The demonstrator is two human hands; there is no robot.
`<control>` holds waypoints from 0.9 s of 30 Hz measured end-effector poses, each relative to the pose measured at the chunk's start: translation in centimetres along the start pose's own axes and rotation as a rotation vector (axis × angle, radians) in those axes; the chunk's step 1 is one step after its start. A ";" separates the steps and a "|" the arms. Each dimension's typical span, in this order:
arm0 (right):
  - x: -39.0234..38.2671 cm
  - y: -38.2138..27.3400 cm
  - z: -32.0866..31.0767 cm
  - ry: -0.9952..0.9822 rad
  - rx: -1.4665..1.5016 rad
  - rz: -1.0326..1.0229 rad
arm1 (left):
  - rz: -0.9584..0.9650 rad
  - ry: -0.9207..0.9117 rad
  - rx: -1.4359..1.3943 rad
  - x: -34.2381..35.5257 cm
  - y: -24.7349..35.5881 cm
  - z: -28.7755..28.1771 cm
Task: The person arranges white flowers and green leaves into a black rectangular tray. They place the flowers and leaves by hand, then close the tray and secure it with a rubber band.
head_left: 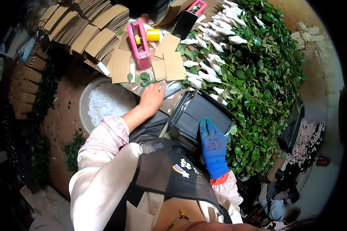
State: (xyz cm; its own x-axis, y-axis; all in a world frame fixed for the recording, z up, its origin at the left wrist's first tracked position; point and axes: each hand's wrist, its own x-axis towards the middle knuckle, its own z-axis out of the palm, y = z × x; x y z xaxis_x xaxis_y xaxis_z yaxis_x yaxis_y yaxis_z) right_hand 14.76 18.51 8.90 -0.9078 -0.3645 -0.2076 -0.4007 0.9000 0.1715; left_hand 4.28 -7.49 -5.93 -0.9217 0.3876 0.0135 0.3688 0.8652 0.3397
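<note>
The bare left hand [152, 98], at frame centre, lies flat and open on the table edge [169, 104], fingers spread, holding nothing; green leaves [142, 78] and cardboard pieces [169, 61] lie just above its fingertips. The gloved right hand [213, 144], lower right of centre, rests palm-down with fingers loosely open on a dark tray [196, 115], gripping nothing. Wrapped flower stems [216, 46] pile up at upper right, near the tray's far edge.
</note>
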 end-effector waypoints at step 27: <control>-0.4 0.4 0.8 0.088 0.066 0.017 | 0.007 -0.610 -0.244 -0.4 2.7 -11.2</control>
State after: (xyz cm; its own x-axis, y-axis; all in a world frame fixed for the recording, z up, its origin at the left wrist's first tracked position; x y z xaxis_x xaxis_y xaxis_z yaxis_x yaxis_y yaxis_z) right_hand 15.05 19.21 8.26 -0.9229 -0.3660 -0.1193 -0.3787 0.9190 0.1100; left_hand 4.27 -8.87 5.50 -0.6594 0.5658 -0.4950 0.2701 0.7928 0.5463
